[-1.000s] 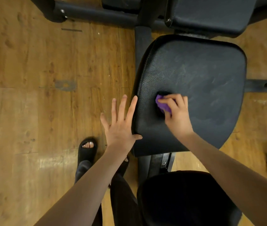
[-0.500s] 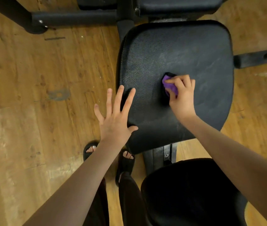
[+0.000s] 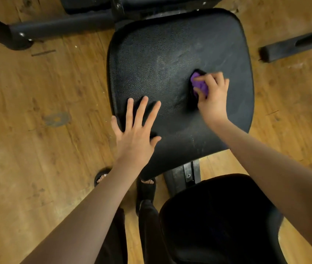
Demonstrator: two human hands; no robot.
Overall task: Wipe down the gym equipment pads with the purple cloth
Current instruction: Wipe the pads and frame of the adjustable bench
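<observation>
A black padded seat with a pebbled surface and dull wipe streaks fills the middle of the head view. My right hand grips a bunched purple cloth and presses it onto the pad's right half. My left hand lies flat with straight, spread fingers on the pad's near left edge. A second black pad sits lower, close to me.
Dark metal frame tubes run across the wooden floor at the top left. A black foam-covered bar sticks out at the right. My sandalled feet stand below the seat, beside its metal support.
My right hand has slid the cloth rightwards across the pad. My left hand has moved from the pad's left side onto its top surface.
</observation>
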